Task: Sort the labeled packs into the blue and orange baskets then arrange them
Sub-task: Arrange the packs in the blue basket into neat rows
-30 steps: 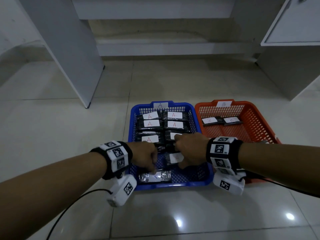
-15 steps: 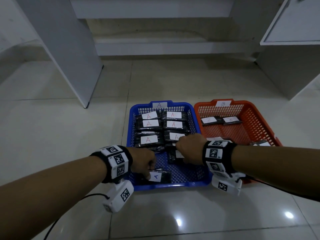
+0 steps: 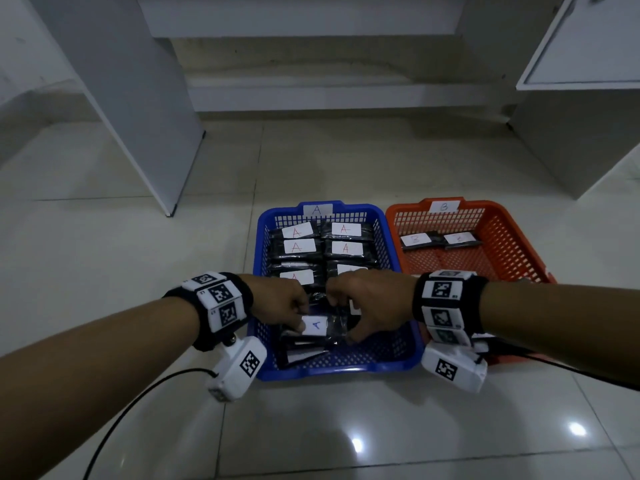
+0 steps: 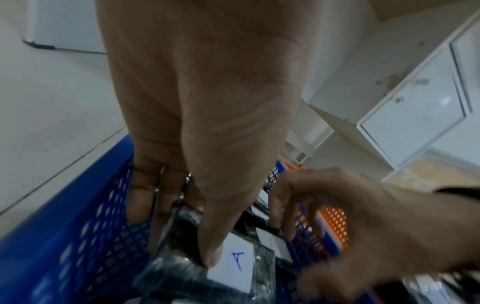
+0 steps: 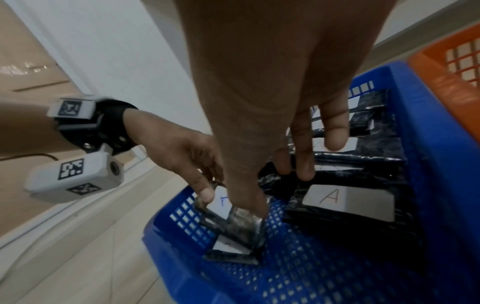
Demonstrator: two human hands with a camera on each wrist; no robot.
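The blue basket (image 3: pixel 346 370) marked A holds two rows of black packs (image 3: pixel 343 249) with red A labels. Near its front, my left hand (image 3: pixel 294 315) and right hand (image 3: pixel 349 327) hold one black pack (image 3: pixel 322 325) with a blue A label between them. In the left wrist view my left hand (image 4: pixel 176 236) pinches this pack (image 4: pixel 233 267), thumb on the label. My right hand (image 5: pixel 275 191) pinches the pack's other end. Another pack (image 5: pixel 233 251) lies under it. The orange basket (image 3: pixel 512 237) marked B holds two labelled packs (image 3: pixel 415 240).
Both baskets sit side by side on a glossy tiled floor. A white panel (image 3: pixel 138 116) stands at the back left and a white cabinet (image 3: pixel 581 98) at the back right. A loose pack with a red A label (image 5: pixel 348 199) lies by my right hand.
My left hand has lifted the blue-A pack from the basket's front-left corner toward the middle. My right hand has left the other pack and come to this one's right end.
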